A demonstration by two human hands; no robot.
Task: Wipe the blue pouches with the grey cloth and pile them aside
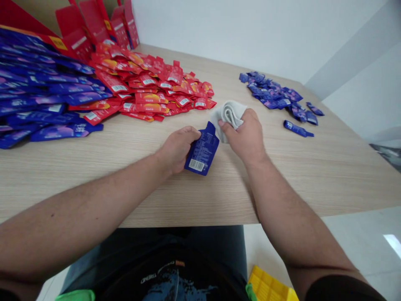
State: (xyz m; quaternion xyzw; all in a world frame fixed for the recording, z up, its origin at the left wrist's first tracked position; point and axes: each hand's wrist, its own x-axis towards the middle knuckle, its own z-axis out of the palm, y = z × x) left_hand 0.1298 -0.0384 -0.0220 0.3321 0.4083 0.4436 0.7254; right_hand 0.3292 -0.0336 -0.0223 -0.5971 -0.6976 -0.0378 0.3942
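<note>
— Tabletop [300, 179] of pale wood grain, white wall [250, 37] behind: what does the figure show?

— 2 hands at centre. Left hand [178, 148] grips 1 blue sachet [203, 150] by its upper part, barcode side up, over the middle of the table. Right hand [242, 136] is closed around a folded white cloth [228, 117], just beside the sachet's top end.

— And around them?

— Far left, a large heap of blue sachets [46, 98]; next to it, a heap of red sachets [150, 85]. Far right, a small blue heap [272, 92] and 1 loose sachet [296, 128]. Red cartons [94, 25] stand behind.

— What could go wrong?

— A slack left grip could drop the sachet. Hard pressing could split it. A wide arm sweep could mix the touching heaps.
</note>
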